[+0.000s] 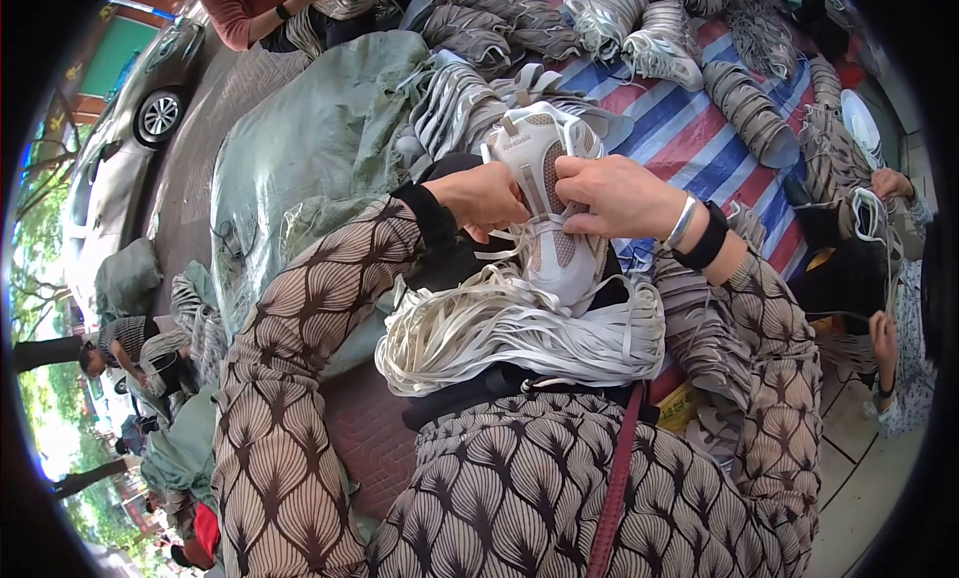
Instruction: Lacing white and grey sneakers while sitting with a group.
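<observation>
In front of me is a white and beige shoe upper [521,150] with mesh panels, its white rounded end pointing toward my lap. My left hand [481,198] is closed at its left edge, fingertips pinching a white lace by the eyelets; part of that pinch is hidden. From the right, my right hand [629,196] grips the upper, thumb and forefinger against its right side. A thick bundle of loose white laces [519,333] lies across my lap, just under the upper.
Stacked shoe uppers [455,103] lie beyond my hands. A green sack [310,128] bulges at left, and a striped sheet [689,138] spreads at right with more stacks. Other people sit nearby; one person's hand [884,343] handles laces at right. A car [140,128] stands far left.
</observation>
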Available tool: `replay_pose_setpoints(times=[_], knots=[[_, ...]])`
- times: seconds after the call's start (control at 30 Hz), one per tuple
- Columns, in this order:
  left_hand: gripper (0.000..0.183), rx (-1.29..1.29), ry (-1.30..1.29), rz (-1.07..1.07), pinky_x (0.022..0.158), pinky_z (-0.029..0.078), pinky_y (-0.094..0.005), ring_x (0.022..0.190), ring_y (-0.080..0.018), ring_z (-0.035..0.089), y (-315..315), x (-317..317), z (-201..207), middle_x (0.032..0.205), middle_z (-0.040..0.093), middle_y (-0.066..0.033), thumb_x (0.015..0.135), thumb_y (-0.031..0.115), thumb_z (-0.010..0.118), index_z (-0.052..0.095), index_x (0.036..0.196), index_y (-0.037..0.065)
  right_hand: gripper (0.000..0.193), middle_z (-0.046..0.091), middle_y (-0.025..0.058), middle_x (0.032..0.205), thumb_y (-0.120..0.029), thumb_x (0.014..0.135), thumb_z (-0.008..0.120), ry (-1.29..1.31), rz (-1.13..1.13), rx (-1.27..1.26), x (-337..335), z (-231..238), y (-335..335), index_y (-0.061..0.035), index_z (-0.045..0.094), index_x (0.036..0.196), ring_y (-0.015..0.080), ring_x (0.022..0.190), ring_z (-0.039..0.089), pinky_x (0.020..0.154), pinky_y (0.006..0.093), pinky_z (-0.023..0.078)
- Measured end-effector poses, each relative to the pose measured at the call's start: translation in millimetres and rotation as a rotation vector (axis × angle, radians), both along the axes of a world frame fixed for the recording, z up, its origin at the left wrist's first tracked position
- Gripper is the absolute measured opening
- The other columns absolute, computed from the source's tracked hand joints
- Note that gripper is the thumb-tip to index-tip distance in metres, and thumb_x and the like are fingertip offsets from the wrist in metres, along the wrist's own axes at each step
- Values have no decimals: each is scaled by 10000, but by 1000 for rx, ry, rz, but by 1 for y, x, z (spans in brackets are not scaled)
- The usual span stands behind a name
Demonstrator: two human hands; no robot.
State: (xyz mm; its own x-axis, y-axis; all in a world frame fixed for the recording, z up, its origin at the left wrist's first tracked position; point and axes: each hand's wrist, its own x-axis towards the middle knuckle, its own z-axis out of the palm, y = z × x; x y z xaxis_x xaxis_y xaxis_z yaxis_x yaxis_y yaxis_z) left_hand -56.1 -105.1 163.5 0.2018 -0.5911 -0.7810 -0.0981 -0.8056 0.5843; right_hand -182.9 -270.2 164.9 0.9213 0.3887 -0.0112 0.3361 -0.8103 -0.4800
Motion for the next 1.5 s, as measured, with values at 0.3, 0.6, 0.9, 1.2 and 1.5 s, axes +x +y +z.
replay_pose_setpoints(times=[0.3, 0.6, 0.9, 1.2, 1.5], knots=[[139, -324, -212, 571, 403, 420, -262, 451, -105, 491, 23, -38, -17, 563, 552, -20, 740, 106, 601, 621, 750, -31, 265, 509, 101, 874, -219, 714, 693, -15, -68, -28, -1, 6, 6, -2, 548, 763, 297, 768, 584, 663, 402, 475], [91, -1031, -968, -290, 986, 304, -454, 1083, -244, 510, 21, -33, -8, 1047, 571, -18, 771, 125, 613, 575, 853, 117, 211, 527, 103, 882, -191, 700, 683, 82, 26, -135, 7, 20, -1, -23, 598, 796, 296, 797, 592, 690, 394, 485], [55, -928, -928, -379, 970, 339, -427, 1153, -222, 515, 21, -27, -27, 1045, 633, -28, 810, 140, 568, 565, 830, 89, 161, 549, 130, 864, -168, 740, 613, 355, -195, -398, 15, 38, 20, -22, 608, 805, 318, 811, 587, 682, 427, 474], [153, -889, -692, -38, 621, 474, -332, 684, -239, 640, 17, -16, -20, 734, 648, -119, 792, 178, 600, 632, 806, 29, 181, 603, 193, 683, -170, 713, 575, 498, -475, -278, 28, 9, 24, 1, 632, 698, 357, 694, 602, 645, 428, 480], [166, -842, -249, 187, 589, 411, -205, 650, -27, 490, 21, 3, -22, 702, 617, 14, 848, 136, 609, 650, 848, -25, 184, 631, 166, 798, -170, 734, 595, -97, -538, 74, 44, 1, 15, 2, 640, 781, 297, 643, 614, 610, 359, 493]])
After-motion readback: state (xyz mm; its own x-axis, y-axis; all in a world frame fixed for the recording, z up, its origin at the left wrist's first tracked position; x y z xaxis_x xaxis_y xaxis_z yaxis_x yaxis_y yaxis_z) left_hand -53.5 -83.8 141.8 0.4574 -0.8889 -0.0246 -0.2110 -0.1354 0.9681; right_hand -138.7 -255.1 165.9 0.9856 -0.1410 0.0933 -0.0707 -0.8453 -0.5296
